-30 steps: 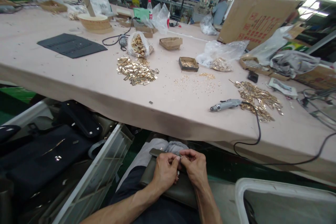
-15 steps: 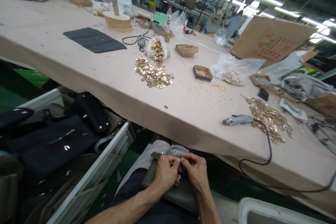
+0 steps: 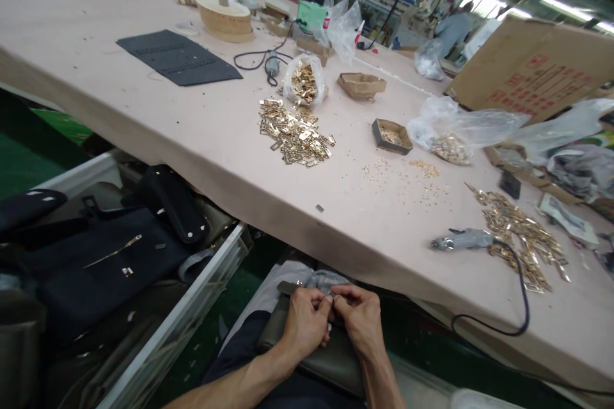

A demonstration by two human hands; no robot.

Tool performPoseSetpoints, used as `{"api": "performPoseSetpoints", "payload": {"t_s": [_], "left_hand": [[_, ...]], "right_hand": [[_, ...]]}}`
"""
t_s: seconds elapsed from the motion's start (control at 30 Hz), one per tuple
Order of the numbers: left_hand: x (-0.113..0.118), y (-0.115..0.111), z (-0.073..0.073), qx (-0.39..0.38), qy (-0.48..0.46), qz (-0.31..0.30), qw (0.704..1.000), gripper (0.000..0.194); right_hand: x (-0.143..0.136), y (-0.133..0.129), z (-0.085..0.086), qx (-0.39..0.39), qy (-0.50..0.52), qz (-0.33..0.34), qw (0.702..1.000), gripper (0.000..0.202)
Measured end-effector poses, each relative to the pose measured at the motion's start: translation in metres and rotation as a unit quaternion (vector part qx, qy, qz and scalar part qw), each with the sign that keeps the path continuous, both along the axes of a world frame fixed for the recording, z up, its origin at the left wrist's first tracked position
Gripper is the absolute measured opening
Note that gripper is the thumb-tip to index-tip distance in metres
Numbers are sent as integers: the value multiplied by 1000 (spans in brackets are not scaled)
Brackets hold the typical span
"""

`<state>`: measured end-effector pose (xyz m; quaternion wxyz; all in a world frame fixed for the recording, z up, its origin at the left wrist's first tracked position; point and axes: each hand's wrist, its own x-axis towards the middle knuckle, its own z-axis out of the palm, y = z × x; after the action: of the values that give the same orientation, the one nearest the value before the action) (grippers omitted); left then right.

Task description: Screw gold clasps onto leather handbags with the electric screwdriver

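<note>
- Olive bag [image 3: 330,367] across the person's lap, below the edge of the surface [image 3: 225,131]; both hands over it.
- Left hand [image 3: 308,319] and right hand [image 3: 359,319]: fingers curled, thumbs and forefingers drawn together, tips nearly meeting. Cannot tell whether anything sits between them.
- White crate [image 3: 230,243] at left, loaded with dark bags; uppermost a black bag [image 3: 108,268] bearing a gold zip and a small metal fitting.
- Clear plastic bag [image 3: 320,84] on the surface, mouth facing the person, full of gold metal pieces; a loose heap [image 3: 297,134] spread before it.
- Small open box [image 3: 389,145], dark-sided: tiny gold bits inside, more scattered nearby on the surface.
- Brown cardboard tray [image 3: 359,91] behind that; contents too indistinct to tell.
- Second clear bag [image 3: 480,124], slumped, small pale pieces gathered at its near end.
- Grey corded power tool [image 3: 463,239] beside another gold heap [image 3: 522,236].
</note>
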<state>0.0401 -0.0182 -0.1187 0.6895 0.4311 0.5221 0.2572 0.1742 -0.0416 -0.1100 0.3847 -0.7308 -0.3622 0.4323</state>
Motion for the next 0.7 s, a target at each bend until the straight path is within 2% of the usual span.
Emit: {"api": "performPoseSetpoints", "payload": {"t_s": [0.13, 0.23, 0.47, 0.7], "left_hand": [[-1, 12, 1, -5, 14, -6, 1000, 32], [3, 12, -1, -5, 30, -10, 1000, 40], [33, -7, -8, 16, 61, -18, 998, 39], [64, -23, -2, 43, 95, -45, 993, 28]], "right_hand": [[-2, 11, -5, 1, 10, 5, 1000, 25], [1, 11, -7, 9, 51, 17, 998, 25], [29, -14, -20, 22, 116, -7, 993, 26], [60, -41, -30, 47, 119, -38, 991, 23]]}}
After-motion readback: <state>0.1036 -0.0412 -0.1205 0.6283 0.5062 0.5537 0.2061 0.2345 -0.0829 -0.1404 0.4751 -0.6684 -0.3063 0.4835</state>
